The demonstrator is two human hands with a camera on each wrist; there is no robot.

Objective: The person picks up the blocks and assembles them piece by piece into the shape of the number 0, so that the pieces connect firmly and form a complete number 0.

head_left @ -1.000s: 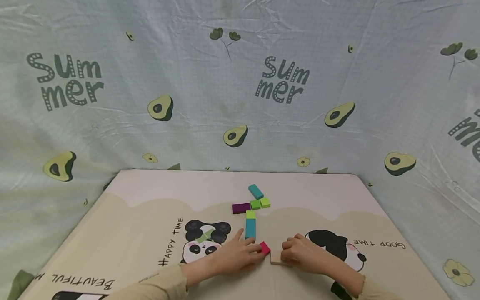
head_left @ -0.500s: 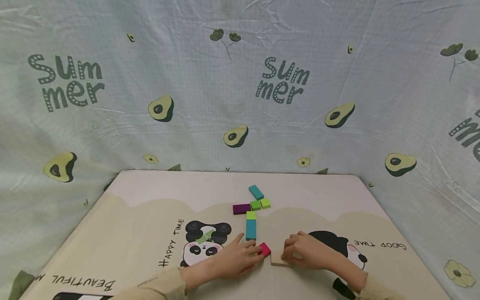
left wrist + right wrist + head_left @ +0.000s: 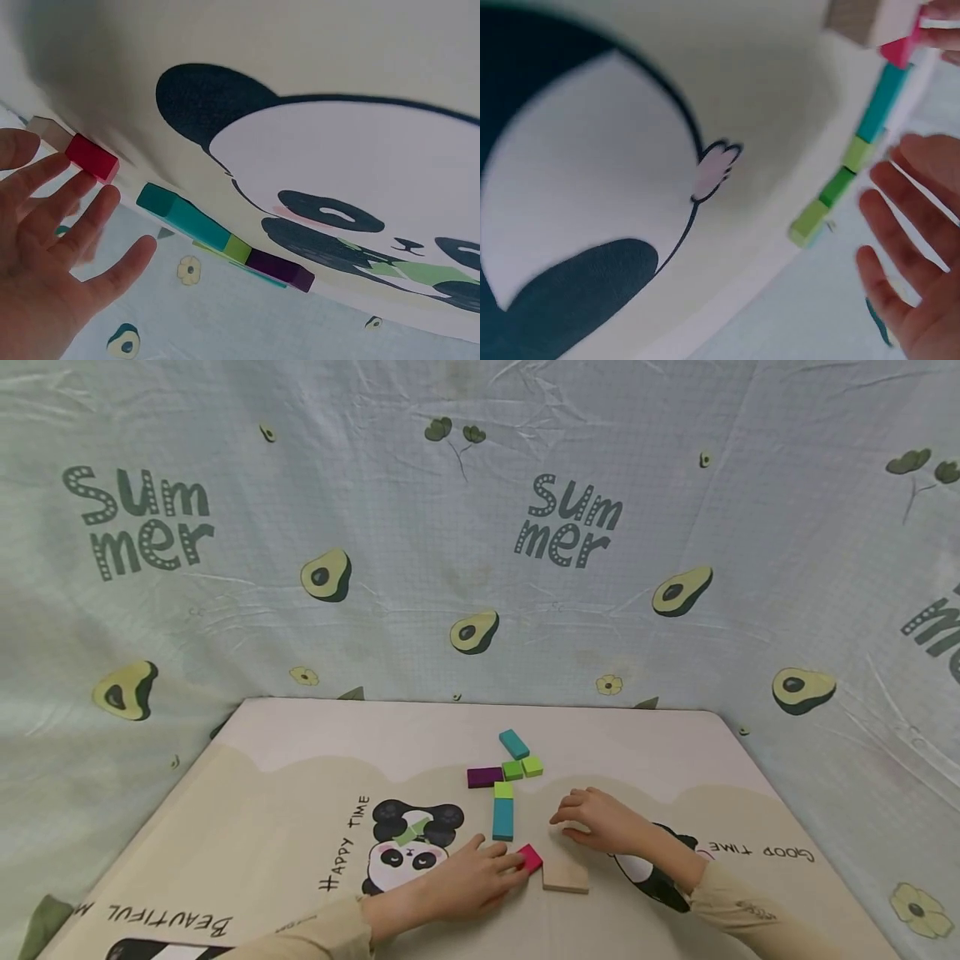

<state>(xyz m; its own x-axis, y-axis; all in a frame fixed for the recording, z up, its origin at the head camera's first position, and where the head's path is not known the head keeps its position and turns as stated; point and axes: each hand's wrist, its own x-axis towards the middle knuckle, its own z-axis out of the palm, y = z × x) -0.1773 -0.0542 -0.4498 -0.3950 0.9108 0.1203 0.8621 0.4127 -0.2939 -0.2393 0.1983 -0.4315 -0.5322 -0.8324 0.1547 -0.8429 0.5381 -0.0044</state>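
My left hand [image 3: 474,878] lies low over the table, its fairly straight fingers touching the pinkish-red block [image 3: 532,858]. Against that block's right corner lies a plain wooden square block [image 3: 566,874]. My right hand [image 3: 602,821] is beyond and right of the wooden block, holding nothing, with fingers loosely spread in the right wrist view. Just past my left fingertips a teal block [image 3: 502,821] lies lengthwise, with a lime cube [image 3: 503,790] at its far end. Beyond are a purple block [image 3: 484,777], a green cube [image 3: 512,770], another lime cube [image 3: 532,766] and a slanted teal block [image 3: 513,744].
The blocks lie on a beige table [image 3: 315,818] printed with pandas and lettering. A pale curtain [image 3: 390,527] with avocados and "summer" lettering hangs along the table's far edge and sides.
My right hand has let go of the wooden block and moved away from me, its fingers loosening; the block now shows whole. My left hand stays at the red block.
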